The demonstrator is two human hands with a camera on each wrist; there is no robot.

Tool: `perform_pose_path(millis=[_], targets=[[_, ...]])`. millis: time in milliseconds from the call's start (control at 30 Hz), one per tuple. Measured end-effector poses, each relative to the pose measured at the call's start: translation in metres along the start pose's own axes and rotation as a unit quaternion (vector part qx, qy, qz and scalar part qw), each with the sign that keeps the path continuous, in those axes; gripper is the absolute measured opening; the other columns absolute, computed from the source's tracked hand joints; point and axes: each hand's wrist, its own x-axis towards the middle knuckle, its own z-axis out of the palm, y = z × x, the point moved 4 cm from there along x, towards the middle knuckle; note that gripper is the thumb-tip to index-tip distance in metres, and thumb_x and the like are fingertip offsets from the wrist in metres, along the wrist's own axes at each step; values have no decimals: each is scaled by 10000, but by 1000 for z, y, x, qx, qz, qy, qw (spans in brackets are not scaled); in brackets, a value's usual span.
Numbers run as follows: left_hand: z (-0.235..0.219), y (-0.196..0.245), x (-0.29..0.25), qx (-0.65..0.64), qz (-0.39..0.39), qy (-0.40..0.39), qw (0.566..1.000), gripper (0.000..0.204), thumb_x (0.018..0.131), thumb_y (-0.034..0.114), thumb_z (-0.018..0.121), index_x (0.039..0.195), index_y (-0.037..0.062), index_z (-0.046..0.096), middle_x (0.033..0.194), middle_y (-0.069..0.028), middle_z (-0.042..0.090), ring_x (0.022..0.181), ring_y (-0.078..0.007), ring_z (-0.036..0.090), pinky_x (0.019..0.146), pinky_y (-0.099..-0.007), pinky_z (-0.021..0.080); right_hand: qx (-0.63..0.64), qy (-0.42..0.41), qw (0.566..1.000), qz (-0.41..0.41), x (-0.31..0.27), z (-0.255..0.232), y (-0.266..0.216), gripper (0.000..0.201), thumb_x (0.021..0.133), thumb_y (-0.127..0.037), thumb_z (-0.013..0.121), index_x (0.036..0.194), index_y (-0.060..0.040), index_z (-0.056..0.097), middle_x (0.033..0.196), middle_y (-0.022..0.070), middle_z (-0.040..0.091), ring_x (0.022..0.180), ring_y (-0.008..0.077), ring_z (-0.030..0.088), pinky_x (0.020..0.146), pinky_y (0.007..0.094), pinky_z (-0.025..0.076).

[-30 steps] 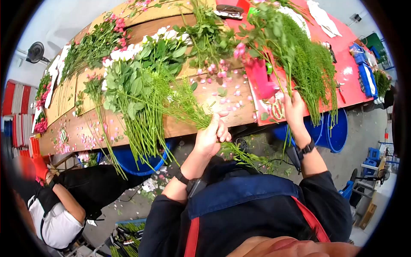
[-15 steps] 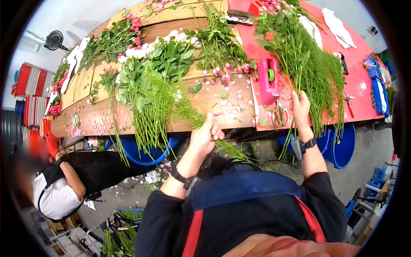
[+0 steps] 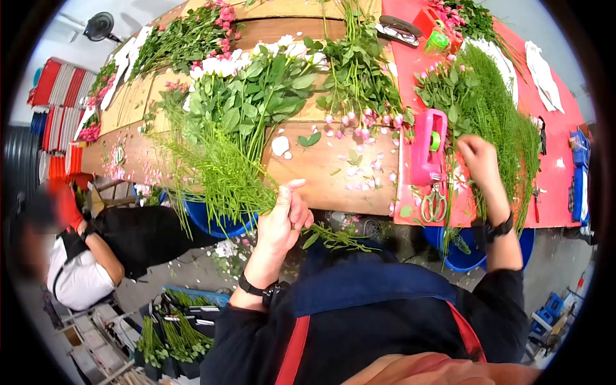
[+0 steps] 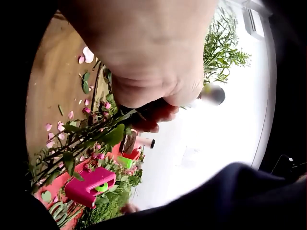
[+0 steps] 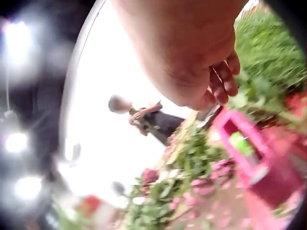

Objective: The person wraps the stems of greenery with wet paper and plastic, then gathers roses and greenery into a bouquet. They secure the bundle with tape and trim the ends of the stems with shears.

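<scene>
My left hand (image 3: 284,218) grips a bunch of feathery green sprigs (image 3: 221,173). Their fluffy tops spread to the left over the table edge, and the cut stems (image 3: 340,239) stick out on the other side of the fist. In the left wrist view, dark leafy stems (image 4: 91,141) run out beneath the hand. My right hand (image 3: 480,160) hovers above the red tabletop, its fingers loosely curled with nothing between them. Beside it lie leafy stems (image 3: 454,96) and a heap of fine green foliage (image 3: 497,96). A pink tape dispenser (image 3: 428,144) and scissors (image 3: 434,206) are just left of that hand.
White flowers with long stems (image 3: 256,96) and pink roses (image 3: 366,125) lie on the wooden table (image 3: 333,186), among scattered petals. Blue buckets (image 3: 462,250) stand under the edge. At the left is another person (image 3: 90,256) in red gloves.
My right hand has let go of the leafy stems, which now lie on the red tabletop, and has lifted away. My left hand has moved left and lower with the green sprigs.
</scene>
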Motion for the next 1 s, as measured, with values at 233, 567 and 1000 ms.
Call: perform_pose_path(millis=[233, 567, 1000], targets=[[-40, 36, 63, -11, -54, -55, 997, 365, 1010, 367, 361, 1162, 88, 540, 594, 29, 325, 457, -92, 302, 502, -285, 364, -277, -3, 854, -440, 209, 146, -148, 104, 726, -83, 550, 821, -85, 593, 932, 63, 583, 965, 241, 542, 777, 367, 432], [-153, 44, 79, -84, -143, -51, 985, 396, 1013, 378, 353, 1172, 55, 518, 594, 19, 314, 489, -100, 339, 553, -284, 406, -49, -106, 975, 191, 391, 235, -57, 962, 695, -732, 611, 1202, 83, 551, 1213, 223, 581, 1141, 270, 555, 961, 343, 412], [-170, 42, 92, -111, -125, -41, 985, 370, 1007, 357, 379, 1148, 58, 545, 584, 17, 330, 477, -111, 354, 544, -292, 416, 23, 15, 987, 158, 384, 238, -83, 230, 612, -65, 751, 799, 32, 659, 757, 70, 654, 648, 171, 608, 586, 314, 513]])
